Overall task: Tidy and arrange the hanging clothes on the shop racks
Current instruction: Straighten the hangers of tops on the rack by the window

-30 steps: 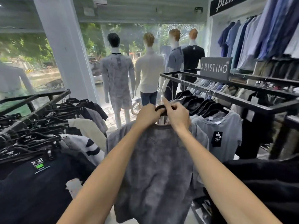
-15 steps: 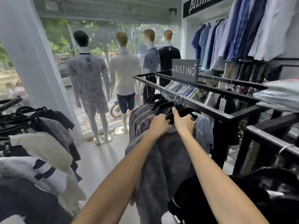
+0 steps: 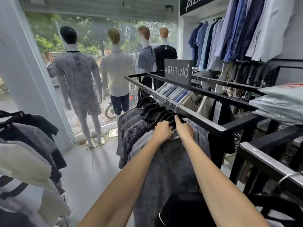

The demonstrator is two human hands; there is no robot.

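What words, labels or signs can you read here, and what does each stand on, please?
"ARISTINO": on the grey sign block standing on top of the black rack.
White script on the black wall board: cut off by the frame, unreadable.
Small marks on the dark grey hanging shirt: too small to read.

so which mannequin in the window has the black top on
The rightmost mannequin, just left of the ARISTINO sign; the other three wear patterned grey, cream and blue-grey tops.
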